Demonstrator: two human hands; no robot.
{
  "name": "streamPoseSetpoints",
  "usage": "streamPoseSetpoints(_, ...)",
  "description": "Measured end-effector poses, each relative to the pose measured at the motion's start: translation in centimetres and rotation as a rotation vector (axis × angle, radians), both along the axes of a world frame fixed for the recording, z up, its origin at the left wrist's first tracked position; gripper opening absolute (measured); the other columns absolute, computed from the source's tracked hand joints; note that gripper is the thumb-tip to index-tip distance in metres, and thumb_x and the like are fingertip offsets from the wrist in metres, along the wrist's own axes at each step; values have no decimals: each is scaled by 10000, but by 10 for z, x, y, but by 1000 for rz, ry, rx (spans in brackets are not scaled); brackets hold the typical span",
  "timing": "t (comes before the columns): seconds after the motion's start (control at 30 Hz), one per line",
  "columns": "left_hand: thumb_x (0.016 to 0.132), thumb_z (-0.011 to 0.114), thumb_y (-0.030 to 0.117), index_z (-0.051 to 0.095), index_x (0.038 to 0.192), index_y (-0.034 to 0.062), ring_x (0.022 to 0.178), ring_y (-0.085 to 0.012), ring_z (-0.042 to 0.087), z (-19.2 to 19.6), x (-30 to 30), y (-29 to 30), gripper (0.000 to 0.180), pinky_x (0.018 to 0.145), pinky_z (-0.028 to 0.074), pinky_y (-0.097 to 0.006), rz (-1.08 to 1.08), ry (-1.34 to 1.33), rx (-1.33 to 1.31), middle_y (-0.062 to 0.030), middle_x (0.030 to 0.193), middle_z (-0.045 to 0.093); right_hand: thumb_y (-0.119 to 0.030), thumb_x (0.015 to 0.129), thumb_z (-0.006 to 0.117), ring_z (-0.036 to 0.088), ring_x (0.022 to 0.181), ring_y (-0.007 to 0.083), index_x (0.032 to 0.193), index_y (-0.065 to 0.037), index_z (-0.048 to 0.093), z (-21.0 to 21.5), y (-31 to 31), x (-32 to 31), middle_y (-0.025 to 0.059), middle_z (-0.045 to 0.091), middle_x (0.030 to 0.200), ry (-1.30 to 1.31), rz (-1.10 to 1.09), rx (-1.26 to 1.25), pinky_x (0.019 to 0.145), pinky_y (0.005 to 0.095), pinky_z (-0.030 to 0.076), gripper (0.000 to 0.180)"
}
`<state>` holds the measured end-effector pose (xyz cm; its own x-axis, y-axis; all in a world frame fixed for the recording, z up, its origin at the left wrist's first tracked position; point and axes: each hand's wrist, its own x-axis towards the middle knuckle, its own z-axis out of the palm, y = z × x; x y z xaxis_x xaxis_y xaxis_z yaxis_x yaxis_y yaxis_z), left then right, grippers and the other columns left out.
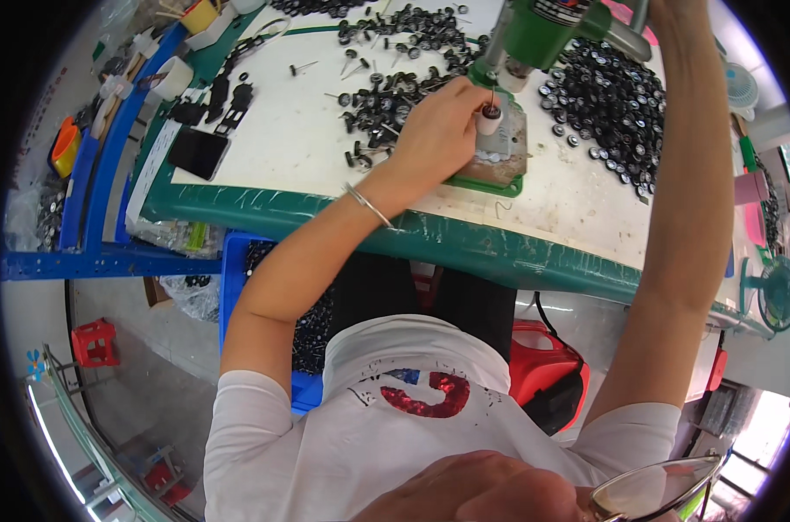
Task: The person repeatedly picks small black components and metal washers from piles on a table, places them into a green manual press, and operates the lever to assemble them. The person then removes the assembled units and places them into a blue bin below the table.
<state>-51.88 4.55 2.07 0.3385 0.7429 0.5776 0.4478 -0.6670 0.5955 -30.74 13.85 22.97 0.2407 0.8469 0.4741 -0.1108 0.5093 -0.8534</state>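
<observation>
My left hand (443,130) reaches in over the base plate of a green bench press (547,35). Its fingertips are pinched together at a thin metal axle, just above a small black wheel (491,112). That wheel sits on a short white round holder (489,126) under the press head. Up at the top edge, my right hand (677,10) is mostly cut off beside the press's grey lever (628,40); its fingers do not show. Loose black wheels with axles (386,109) lie left of the press.
Many black wheels (608,113) are heaped right of the press. A phone (199,152) and black plastic parts (236,109) lie on the table's left. The green table edge (464,239) runs before me, with a blue bin (236,270) below. Beside me is something red (538,370).
</observation>
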Motion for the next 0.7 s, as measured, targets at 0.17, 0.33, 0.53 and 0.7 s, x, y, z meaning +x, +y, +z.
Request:
streamPoseSetpoints(0.17, 708, 537, -22, 674, 926, 87, 941, -303, 529, -5, 17, 0, 279, 862, 411, -400, 106, -9, 149, -81, 1018, 593, -284, 945, 559, 448, 504, 63, 933, -84, 597, -17, -24, 2, -36, 504, 682, -108, -81, 42, 464, 204, 400, 204)
streamPoseSetpoints(0.33, 790, 634, 174, 686, 854, 102, 1032, -286, 518, -3, 23, 2, 109, 955, 354, -415, 67, 104, 219, -38, 1073, 630, -295, 959, 551, 546, 663, 75, 1031, -45, 605, -58, -66, 22, 13, 561, 751, -159, -326, 101, 564, 201, 454, 266)
streamPoseSetpoints(0.53, 790, 693, 154, 693, 839, 98, 1088, -259, 528, -2, 25, -5, 75, 999, 327, -414, 43, 87, 302, -17, 1105, 648, -186, 855, 678, 607, 762, 135, 1064, -65, 656, -180, -107, 35, 54, 647, 966, -790, -347, 41, 691, 267, 492, 242)
streamPoseSetpoints(0.7, 802, 691, 86, 697, 886, 82, 990, -213, 597, 4, 9, -41, 84, 835, 447, -326, -49, -34, 219, -39, 1044, 663, -89, 872, 601, 566, 989, 299, 1042, -79, 658, -243, -135, 6, 91, 610, 1031, -1255, -345, 58, 811, 388, 483, 179)
